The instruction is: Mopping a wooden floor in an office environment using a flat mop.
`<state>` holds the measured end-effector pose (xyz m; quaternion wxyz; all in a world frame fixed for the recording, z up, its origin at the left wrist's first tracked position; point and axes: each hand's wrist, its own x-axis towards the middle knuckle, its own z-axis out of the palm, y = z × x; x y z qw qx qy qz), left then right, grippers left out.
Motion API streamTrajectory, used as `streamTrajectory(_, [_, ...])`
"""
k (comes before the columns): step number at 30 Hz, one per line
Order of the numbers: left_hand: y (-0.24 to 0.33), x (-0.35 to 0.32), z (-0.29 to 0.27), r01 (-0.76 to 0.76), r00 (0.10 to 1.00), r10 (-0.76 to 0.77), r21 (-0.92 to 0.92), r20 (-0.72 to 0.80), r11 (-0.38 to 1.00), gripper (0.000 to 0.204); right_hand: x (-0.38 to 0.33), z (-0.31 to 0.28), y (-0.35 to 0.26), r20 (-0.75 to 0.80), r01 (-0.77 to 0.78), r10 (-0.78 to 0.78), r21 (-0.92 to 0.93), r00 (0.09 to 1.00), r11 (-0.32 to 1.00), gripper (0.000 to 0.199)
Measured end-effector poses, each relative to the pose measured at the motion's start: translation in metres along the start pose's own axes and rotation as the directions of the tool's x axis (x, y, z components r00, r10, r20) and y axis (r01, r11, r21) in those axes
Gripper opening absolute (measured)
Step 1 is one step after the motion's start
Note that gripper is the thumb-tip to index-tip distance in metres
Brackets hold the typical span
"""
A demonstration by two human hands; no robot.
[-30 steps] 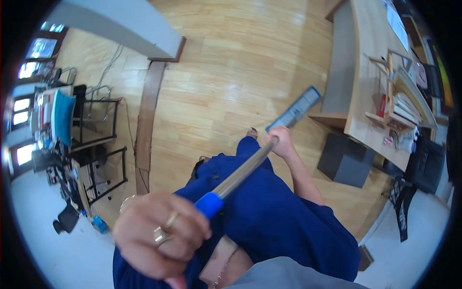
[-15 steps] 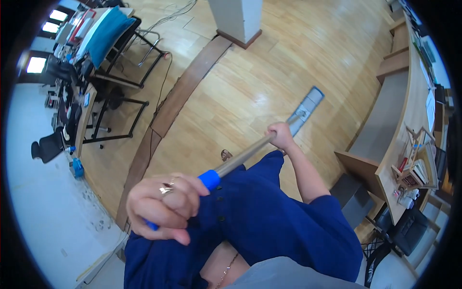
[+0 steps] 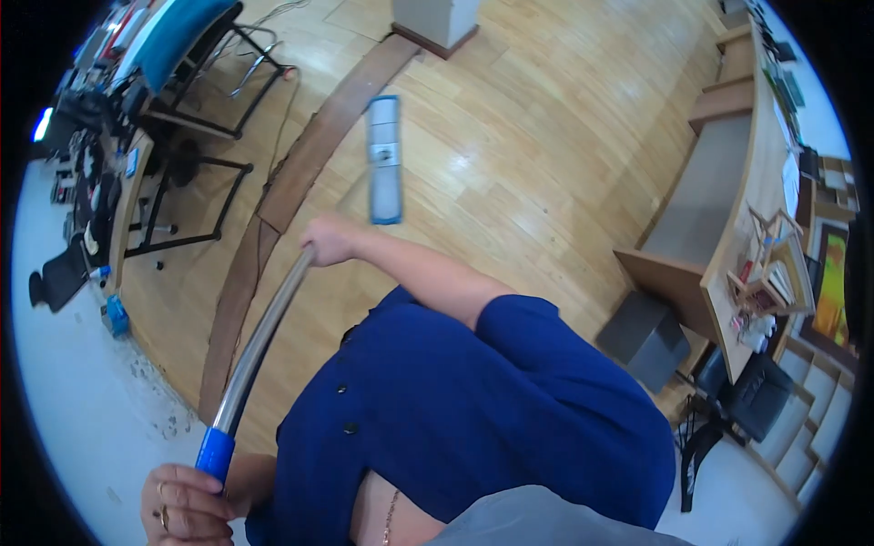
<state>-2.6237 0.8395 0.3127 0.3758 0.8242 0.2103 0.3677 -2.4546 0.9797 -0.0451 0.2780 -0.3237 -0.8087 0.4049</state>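
A flat mop with a long metal pole [image 3: 258, 350] slants across my front. My left hand [image 3: 187, 508], with rings on its fingers, is closed around the blue grip [image 3: 215, 455] at the pole's upper end, low on the left. Farther down the pole, my right hand [image 3: 330, 239] wraps round the metal, its arm stretched across my body. Flat on the wooden floor beyond lies the rectangular mop head [image 3: 385, 182], grey with blue edges. Little of the pole between my right hand and the mop head can be made out.
A brown floor strip [image 3: 305, 182] runs left of the mop head toward a white pillar [image 3: 437, 20]. Black-framed desks [image 3: 196, 196] with cables stand at left. On the right are a long wooden counter [image 3: 728, 300], a dark grey box [image 3: 645, 338] and a black chair [image 3: 763, 393].
The mop head has swung from the right to the left, near the brown strip. My right hand has moved left with the pole; my left hand has gone lower and farther left.
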Motion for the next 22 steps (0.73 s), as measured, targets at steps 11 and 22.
streamTrajectory(11, [0.06,0.017,0.073,-0.052,0.944,0.107,-0.178,0.313,0.983,0.017,-0.127,0.01,-0.042,-0.106,-0.096,0.099,0.031,0.989,0.995,0.012])
streamTrajectory(22, [0.065,0.004,0.214,-0.325,0.748,0.639,-0.743,0.177,0.585,0.026,-0.399,-0.009,-0.077,-0.399,-0.47,0.424,-0.02,0.813,0.882,0.013])
